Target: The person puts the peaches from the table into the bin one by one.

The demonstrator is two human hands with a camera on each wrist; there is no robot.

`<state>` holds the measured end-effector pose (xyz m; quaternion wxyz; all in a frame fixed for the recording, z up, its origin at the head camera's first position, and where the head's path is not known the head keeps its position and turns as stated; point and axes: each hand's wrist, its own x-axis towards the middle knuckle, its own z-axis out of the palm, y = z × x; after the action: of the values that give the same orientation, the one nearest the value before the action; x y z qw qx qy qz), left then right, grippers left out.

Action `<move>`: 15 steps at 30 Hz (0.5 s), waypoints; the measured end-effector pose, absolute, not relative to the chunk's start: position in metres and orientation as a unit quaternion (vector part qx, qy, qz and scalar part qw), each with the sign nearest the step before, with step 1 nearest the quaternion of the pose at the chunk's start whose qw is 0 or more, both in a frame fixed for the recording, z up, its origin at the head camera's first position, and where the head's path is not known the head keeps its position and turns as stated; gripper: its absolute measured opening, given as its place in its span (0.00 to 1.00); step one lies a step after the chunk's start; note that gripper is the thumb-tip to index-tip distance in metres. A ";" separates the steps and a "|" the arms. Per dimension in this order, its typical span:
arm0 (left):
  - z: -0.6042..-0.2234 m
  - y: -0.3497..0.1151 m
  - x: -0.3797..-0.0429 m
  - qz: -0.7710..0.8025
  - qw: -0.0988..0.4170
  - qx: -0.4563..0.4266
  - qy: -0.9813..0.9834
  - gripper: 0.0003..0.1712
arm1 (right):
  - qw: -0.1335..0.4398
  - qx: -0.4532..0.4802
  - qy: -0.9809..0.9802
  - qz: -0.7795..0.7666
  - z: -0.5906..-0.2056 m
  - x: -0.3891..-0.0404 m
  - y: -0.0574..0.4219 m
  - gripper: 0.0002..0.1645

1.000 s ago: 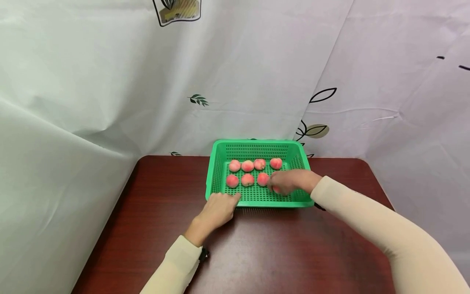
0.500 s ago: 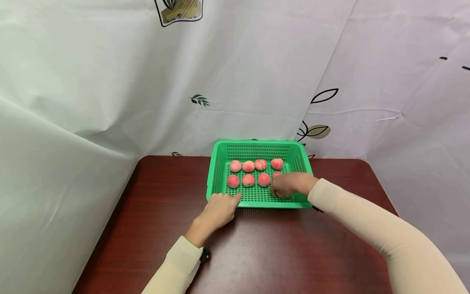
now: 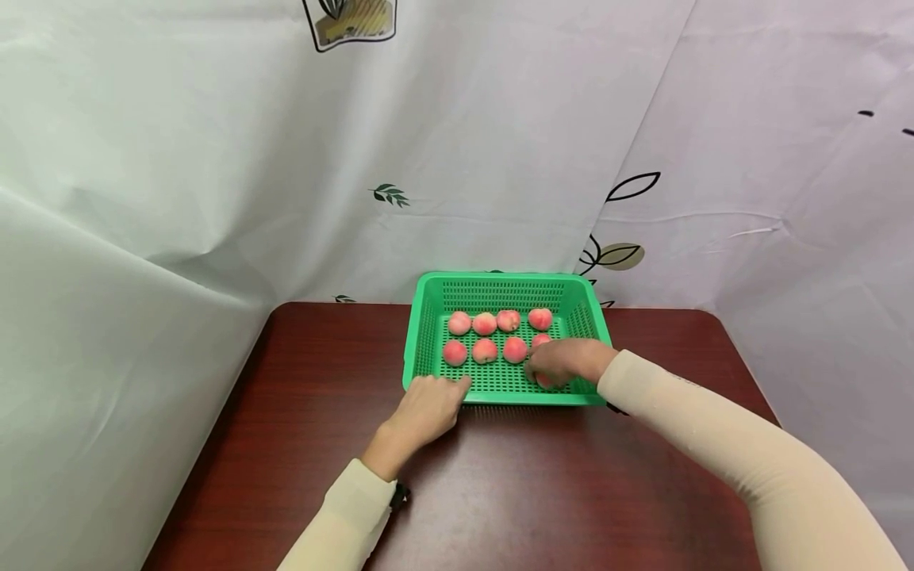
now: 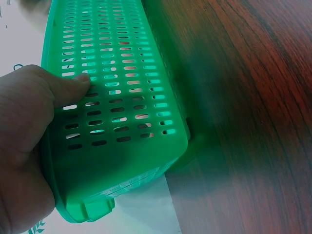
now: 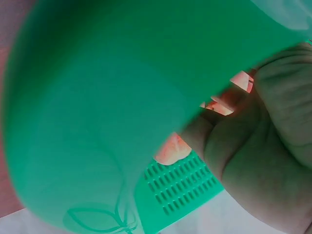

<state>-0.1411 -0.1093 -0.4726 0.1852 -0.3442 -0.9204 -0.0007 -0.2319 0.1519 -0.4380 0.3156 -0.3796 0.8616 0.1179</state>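
Note:
A green plastic basket [image 3: 500, 399] with slotted walls holds several pink-red peaches [image 3: 515, 350], mostly in two rows. My left hand [image 3: 427, 406] grips its front rim near the left corner; in the left wrist view the thumb [image 4: 73, 90] lies against the outer wall, other fingers hidden behind the rim. Inside the basket at the front right, my right hand [image 3: 564, 361] curls its fingers over a peach [image 3: 546, 381], only partly visible beneath them. Just behind that hand sits another peach [image 3: 540, 339]. The basket wall [image 5: 97, 112] blocks much of the right wrist view.
The basket stands at the back of a dark red-brown wooden table [image 3: 500, 484], close to a white patterned curtain [image 3: 493, 159]. More of this cloth hangs along the left and right sides. The basket's right wall rises beside my right wrist.
My right hand has shifted slightly toward the basket's front with the peach under it. A peach behind that hand has come into view. My left hand keeps its grip on the rim.

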 end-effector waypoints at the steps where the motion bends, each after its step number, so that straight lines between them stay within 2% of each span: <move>1: -0.473 -0.109 -0.141 0.000 0.184 -0.344 -0.921 0.15 | 0.316 -0.377 0.863 0.119 -0.438 -0.232 0.152 0.14; 6: -0.473 -0.109 -0.141 0.005 0.181 -0.343 -0.922 0.15 | 0.325 -0.356 0.868 0.119 -0.438 -0.230 0.152 0.19; 15: -0.473 -0.111 -0.143 0.003 0.195 -0.350 -0.916 0.15 | 0.327 -0.351 0.872 0.098 -0.432 -0.231 0.154 0.20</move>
<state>-0.1427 -0.1107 -0.4731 0.1954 -0.3504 -0.9160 0.0025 -0.2308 0.1538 -0.4321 0.3265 -0.3515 0.8719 0.0984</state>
